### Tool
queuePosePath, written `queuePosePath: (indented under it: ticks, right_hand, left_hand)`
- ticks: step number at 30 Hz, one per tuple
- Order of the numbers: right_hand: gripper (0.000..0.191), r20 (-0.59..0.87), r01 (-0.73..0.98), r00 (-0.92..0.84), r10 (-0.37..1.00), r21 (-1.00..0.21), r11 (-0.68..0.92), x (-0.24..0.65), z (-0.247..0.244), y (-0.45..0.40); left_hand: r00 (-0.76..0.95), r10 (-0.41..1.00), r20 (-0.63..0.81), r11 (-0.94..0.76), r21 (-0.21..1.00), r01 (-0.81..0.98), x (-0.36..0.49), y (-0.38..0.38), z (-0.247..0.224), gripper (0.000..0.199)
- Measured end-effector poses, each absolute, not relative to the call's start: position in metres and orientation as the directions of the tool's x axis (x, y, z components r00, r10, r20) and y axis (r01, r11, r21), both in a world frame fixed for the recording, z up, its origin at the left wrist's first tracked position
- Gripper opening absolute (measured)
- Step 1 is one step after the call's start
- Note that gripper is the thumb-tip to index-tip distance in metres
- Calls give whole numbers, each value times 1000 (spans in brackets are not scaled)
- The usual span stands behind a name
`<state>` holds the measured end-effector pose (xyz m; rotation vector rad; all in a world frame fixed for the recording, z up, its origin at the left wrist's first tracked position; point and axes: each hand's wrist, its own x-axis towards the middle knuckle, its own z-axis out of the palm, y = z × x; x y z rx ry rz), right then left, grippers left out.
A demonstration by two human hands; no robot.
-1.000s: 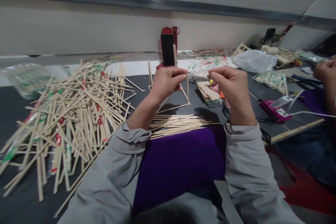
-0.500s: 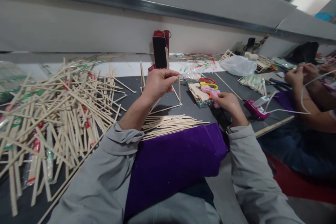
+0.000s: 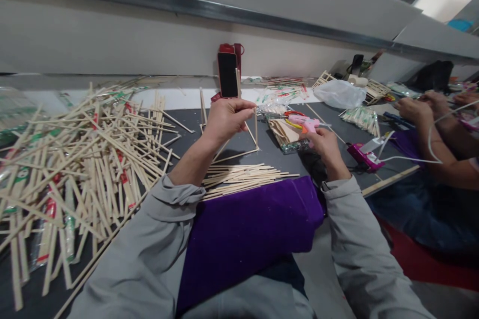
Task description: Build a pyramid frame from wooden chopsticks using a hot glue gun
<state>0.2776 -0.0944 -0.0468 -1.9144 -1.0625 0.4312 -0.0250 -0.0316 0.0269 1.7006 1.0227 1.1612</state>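
My left hand (image 3: 226, 120) pinches the top of a frame of wooden sticks (image 3: 256, 132) between thumb and fingertips. Part of that frame is hidden behind the hand; its lower corner rests near the dark tabletop. My right hand (image 3: 326, 145) is wrapped round the handle of a pink glue gun (image 3: 307, 123), with its nozzle toward the left, apart from the frame. Scissors with red and yellow handles (image 3: 295, 114) lie partly behind the gun. Loose wooden sticks (image 3: 247, 174) lie in a row below the frame, beside a purple cloth (image 3: 250, 224) over my lap.
A large heap of sticks and wrapped chopsticks (image 3: 93, 169) covers the left. A phone (image 3: 227, 75) leans upright at the back. To the right are a white plastic bag (image 3: 340, 93), a magenta power strip (image 3: 365, 157) with a white cable, and another person's hands (image 3: 415, 109).
My right hand has lifted and turned the glue gun, so its body now shows clear in front of the scissors. The left hand and frame have stayed still.
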Motion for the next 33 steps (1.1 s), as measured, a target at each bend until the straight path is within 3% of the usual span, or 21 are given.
queuePosePath:
  ticks: [8,12,16,22,33]
  right_hand:
    - [29,295,425,515,805,-903,59,248,-29,-105]
    - [33,270,236,474,838,-956,174,223,-7,-112]
    - [35,170,-39,313,934,-981,191,199,9,-114]
    - [35,154,-301,235,960,-927,223,182,15,-105]
    - [22,160,-371,162,974,-904,210,183,10,-112]
  left_hand:
    - [242,928,282,-326,931,164,-25,-32,28,18]
    - [244,928,281,-325,932,161,-25,-33,29,18]
    - [253,923,288,-335,928,164,-27,-32,29,18]
    - [249,929,275,-324,928,185,-28,-32,28,20]
    - [247,932,265,-315,929,192,-28,-32,28,20]
